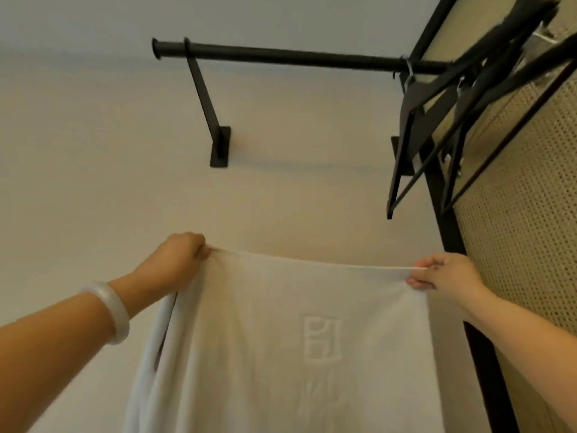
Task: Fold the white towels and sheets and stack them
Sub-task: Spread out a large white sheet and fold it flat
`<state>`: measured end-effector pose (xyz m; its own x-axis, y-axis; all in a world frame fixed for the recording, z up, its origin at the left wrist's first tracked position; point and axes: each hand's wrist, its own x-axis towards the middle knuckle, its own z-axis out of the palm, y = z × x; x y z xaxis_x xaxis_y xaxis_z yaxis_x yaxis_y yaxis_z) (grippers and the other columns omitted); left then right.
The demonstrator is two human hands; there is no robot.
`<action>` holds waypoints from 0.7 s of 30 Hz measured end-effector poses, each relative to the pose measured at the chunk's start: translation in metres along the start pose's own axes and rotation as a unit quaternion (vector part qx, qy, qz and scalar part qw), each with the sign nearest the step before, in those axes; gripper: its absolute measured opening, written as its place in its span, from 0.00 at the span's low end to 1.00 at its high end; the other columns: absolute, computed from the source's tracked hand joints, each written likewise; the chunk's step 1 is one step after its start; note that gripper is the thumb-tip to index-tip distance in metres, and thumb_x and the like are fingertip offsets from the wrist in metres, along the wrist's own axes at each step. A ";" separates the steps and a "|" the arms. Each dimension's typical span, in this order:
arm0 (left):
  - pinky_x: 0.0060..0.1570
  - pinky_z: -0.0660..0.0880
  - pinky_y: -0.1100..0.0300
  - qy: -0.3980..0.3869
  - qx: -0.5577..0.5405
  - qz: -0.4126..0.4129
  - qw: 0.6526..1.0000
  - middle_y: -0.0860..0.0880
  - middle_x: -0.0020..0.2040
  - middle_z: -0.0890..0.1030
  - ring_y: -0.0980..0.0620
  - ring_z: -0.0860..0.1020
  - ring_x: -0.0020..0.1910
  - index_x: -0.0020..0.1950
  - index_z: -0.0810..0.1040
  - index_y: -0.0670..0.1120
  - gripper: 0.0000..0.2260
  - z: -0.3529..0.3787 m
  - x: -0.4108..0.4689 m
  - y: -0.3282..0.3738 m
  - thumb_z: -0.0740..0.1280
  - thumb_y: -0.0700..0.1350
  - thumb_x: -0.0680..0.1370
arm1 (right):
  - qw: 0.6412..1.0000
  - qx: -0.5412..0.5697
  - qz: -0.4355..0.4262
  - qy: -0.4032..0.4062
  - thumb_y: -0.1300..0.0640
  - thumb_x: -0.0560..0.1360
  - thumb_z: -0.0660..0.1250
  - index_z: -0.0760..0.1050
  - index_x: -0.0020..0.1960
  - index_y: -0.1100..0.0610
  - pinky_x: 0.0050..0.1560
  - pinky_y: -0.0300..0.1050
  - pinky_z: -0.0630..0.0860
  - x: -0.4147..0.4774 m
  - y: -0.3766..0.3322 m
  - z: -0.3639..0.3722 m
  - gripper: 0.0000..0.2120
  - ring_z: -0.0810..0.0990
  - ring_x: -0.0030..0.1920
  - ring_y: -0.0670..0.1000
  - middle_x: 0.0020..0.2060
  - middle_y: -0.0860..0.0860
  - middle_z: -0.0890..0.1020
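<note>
A white towel [281, 354] with an embossed square emblem hangs stretched out in front of me, its top edge held level. My left hand [179, 256] grips the top left corner; a pale bangle sits on that wrist. My right hand [443, 271] pinches the top right corner. The towel's left side folds back in long vertical pleats. Its lower part runs out of view at the bottom.
A black clothes rail [281, 56] juts from the cream wall above on two brackets. Dark hangers [437, 120] dangle at its right end. A woven cane panel in a black frame [515, 214] stands close on the right.
</note>
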<state>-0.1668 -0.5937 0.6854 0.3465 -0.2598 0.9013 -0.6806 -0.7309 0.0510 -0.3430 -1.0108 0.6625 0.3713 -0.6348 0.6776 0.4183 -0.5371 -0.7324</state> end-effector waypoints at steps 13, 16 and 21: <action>0.31 0.62 0.63 -0.070 0.028 -0.027 0.997 0.51 0.34 0.73 0.54 0.70 0.34 0.34 0.68 0.46 0.16 0.004 -0.013 -0.009 0.62 0.44 0.82 | 1.000 -0.023 0.003 -0.002 0.69 0.70 0.75 0.80 0.42 0.64 0.48 0.47 0.82 0.005 -0.007 0.005 0.05 0.86 0.39 0.59 0.35 0.59 0.84; 0.31 0.62 0.65 -0.071 0.016 -0.017 0.997 0.51 0.34 0.74 0.57 0.69 0.34 0.33 0.69 0.47 0.16 0.004 -0.005 -0.012 0.64 0.45 0.81 | 1.000 -0.019 -0.001 -0.006 0.70 0.70 0.75 0.80 0.43 0.65 0.48 0.49 0.83 0.011 -0.007 0.003 0.05 0.86 0.39 0.59 0.36 0.60 0.84; 0.33 0.64 0.67 -0.143 0.021 -0.040 0.989 0.53 0.37 0.77 0.53 0.73 0.39 0.38 0.77 0.48 0.11 0.003 0.009 -0.003 0.67 0.49 0.79 | 0.998 -0.041 0.039 -0.036 0.72 0.71 0.73 0.78 0.47 0.68 0.46 0.47 0.83 0.020 0.010 0.000 0.07 0.86 0.38 0.60 0.36 0.61 0.84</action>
<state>-0.1596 -0.5959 0.6921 0.5711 -0.3632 0.7362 -0.6186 -0.7800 0.0950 -0.3313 -1.0288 0.6691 0.4599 -0.6369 0.6188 0.3182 -0.5324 -0.7844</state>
